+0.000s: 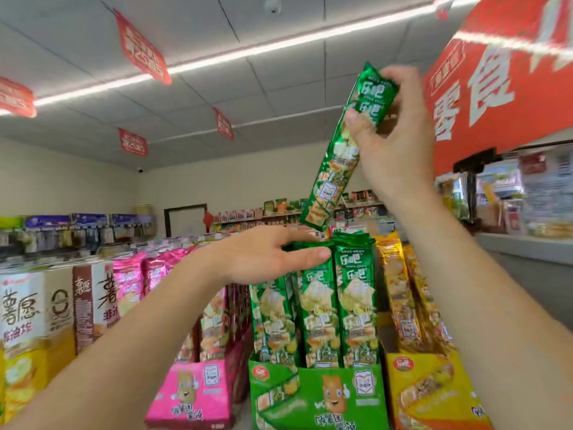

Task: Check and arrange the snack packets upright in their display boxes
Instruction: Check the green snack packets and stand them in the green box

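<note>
My right hand [391, 141] grips a long green snack packet [336, 169] near its top and holds it tilted in the air above the green display box [313, 395]. Its lower end hangs just over the tops of the green packets [338, 308] that stand upright in that box. My left hand [266, 254] reaches in from the left, thumb against the top of the front packets, fingers spread behind them.
A pink display box [192, 395] with pink packets stands left of the green one, a yellow box [431, 395] with gold packets to its right. Tall chip cartons [34, 321] stand far left. Shelves and a counter lie behind; a red sign hangs upper right.
</note>
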`<state>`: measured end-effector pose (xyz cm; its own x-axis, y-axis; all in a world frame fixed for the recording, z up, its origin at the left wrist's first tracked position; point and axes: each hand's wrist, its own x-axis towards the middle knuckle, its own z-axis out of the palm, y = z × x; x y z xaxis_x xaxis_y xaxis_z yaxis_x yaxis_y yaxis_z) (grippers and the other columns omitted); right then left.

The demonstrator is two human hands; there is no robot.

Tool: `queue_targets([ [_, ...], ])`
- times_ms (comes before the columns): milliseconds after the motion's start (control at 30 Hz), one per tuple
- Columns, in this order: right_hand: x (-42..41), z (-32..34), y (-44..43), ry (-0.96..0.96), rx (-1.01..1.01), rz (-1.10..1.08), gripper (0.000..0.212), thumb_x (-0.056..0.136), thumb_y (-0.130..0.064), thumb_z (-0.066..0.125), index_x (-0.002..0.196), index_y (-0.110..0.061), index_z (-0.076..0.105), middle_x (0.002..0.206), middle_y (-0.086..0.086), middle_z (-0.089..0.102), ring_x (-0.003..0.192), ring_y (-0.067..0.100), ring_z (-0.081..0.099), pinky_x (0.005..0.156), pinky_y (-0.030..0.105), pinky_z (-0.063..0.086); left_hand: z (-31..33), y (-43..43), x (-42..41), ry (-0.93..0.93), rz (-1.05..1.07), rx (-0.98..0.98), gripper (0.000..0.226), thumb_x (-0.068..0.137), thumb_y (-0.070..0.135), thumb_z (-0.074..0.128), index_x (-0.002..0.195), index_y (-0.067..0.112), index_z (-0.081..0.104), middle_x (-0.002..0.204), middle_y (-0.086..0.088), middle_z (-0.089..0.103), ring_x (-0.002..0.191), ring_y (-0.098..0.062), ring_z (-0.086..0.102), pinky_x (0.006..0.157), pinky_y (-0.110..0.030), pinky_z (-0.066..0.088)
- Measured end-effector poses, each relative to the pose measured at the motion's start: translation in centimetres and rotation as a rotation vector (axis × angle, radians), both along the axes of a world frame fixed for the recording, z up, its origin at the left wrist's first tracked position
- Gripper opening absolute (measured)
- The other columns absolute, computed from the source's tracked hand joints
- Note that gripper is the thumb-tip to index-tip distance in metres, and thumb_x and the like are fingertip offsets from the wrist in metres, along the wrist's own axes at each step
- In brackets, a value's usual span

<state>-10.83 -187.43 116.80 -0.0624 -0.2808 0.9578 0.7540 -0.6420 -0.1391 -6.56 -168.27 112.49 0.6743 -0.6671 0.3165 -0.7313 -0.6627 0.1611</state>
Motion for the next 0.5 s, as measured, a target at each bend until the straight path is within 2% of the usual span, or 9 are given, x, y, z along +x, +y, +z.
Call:
queue_targets([
  [100,2.5,-0.4,-0.4,0.126,-0.042,-0.015,0.037,0.084,-0.018,0.066,0.119,-0.019,0.052,0.088,-0.019,0.054,0.077,0.003,0.052,0.074,0.026,0.044,-0.5,0.8,0.3,-0.013,0.002,-0.062,0.084,0.07,0.084,0.038,0.14,0.039,0.047,0.148,0.013,0.043,0.123,0.002,0.039,0.096,-0.018,0.03],
  [200,4.4,-0.5,-0.9,0.328,-0.116,-0.011,0.035,0.085,-0.022,0.067,0.115,-0.029,0.051,0.084,-0.02,0.055,0.071,0.001,0.053,0.065,0.021,0.043,-0.8,1.4,0.4,0.002,-0.007,-0.088,0.09,0.063,0.091,0.035,0.139,0.043,0.046,0.147,0.013,0.046,0.12,0.002,0.043,0.091,-0.016,0.033],
  [267,5.6,-1.3,-0.7,0.464,-0.204,-0.013,0.034,0.085,-0.024,0.07,0.112,-0.032,0.051,0.084,-0.02,0.054,0.072,-0.002,0.053,0.06,0.018,0.042,-1.0,1.4,0.4,0.005,-0.019,-0.1,0.091,0.062,0.091,0.034,0.139,0.045,0.045,0.148,0.015,0.043,0.12,0.005,0.038,0.088,-0.01,0.029],
  [333,6.2,-1.6,-0.8,0.583,-0.274,-0.004,0.032,0.084,-0.023,0.072,0.107,-0.031,0.051,0.081,-0.018,0.054,0.069,0.0,0.053,0.058,0.022,0.041,-1.0,1.1,0.4,-0.003,-0.024,-0.085,0.093,0.062,0.091,0.031,0.141,0.043,0.042,0.149,0.017,0.039,0.123,0.006,0.034,0.091,-0.01,0.026],
  [433,6.9,-2.1,-0.9,0.776,-0.372,-0.009,0.022,0.087,-0.025,0.069,0.102,-0.03,0.054,0.078,-0.017,0.047,0.064,0.002,0.047,0.061,0.026,0.038,-0.6,0.6,0.4,0.004,-0.003,-0.014,0.091,0.068,0.09,0.03,0.145,0.043,0.035,0.153,0.017,0.033,0.132,0.001,0.03,0.102,-0.021,0.023],
  [500,7.1,-2.4,-1.1,0.89,-0.446,-0.024,0.016,0.088,-0.027,0.067,0.1,-0.03,0.057,0.087,-0.016,0.05,0.073,0.005,0.054,0.07,0.026,0.038,-0.3,0.3,0.4,0.013,0.014,0.042,0.087,0.07,0.086,0.03,0.146,0.045,0.032,0.155,0.016,0.031,0.136,-0.002,0.03,0.102,-0.022,0.023],
])
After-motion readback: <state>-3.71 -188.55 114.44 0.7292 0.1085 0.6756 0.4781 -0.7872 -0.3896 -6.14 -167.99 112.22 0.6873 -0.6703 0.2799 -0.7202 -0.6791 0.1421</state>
